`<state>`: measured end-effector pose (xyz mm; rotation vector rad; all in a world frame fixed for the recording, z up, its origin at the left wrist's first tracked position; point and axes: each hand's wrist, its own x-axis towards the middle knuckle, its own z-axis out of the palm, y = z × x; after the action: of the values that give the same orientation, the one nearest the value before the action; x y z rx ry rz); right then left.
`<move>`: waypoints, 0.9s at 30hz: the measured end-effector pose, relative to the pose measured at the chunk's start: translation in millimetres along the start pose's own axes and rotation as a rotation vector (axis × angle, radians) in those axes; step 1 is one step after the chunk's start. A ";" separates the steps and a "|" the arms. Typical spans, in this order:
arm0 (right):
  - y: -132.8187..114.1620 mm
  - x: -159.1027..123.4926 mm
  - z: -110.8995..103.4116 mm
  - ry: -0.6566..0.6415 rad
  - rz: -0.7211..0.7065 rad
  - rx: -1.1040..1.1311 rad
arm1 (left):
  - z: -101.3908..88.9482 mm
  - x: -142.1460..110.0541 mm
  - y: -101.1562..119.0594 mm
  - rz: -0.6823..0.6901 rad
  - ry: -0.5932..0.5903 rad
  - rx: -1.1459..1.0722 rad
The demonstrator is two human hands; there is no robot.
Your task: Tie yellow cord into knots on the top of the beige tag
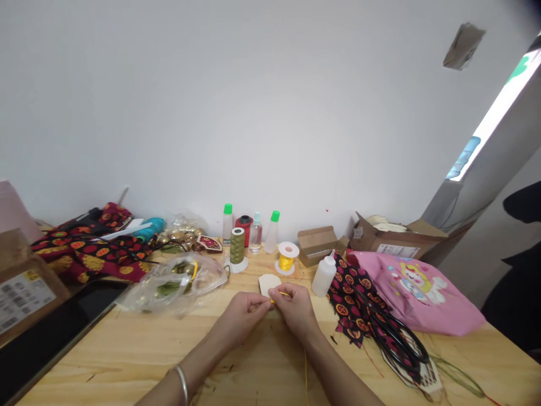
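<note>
Pale wooden surface (169, 352) against a white wall (253, 113): left hand (253, 307) and right hand (295, 309) meet, pinching yellow cord (272, 301).
The held cord is in front of the spool (286, 263); short grips and light, even tension should keep such a thin strand in control. A flat, pale card (268, 282) with a curved edge lies between spool and fingertips; left of the spool stands an olive thread cone (237, 247), right of it a cloudy plastic bottle (323, 276).

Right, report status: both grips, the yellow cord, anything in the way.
Left grip and right grip close together, pinching yellow cord. Pale flat piece just beyond; contact unclear. White squeeze bottle off to the right, not between them.
</note>
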<state>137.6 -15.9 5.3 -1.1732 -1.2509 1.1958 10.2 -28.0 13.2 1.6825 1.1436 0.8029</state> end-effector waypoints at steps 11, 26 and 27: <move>-7.7 -1.7 -10.1 -0.126 0.287 0.373 | -4.3 4.8 -4.7 0.008 0.063 -0.138; -2.9 -1.4 -4.9 -0.057 0.156 0.212 | -3.5 1.1 -5.2 0.014 0.039 -0.059; -3.1 -1.7 -4.6 -0.050 0.150 0.211 | -3.6 1.1 -5.7 0.012 0.027 -0.064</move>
<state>142.3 -17.5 8.3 -1.1013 -1.0581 1.4390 5.6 -24.9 9.3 1.6321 1.1156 0.8629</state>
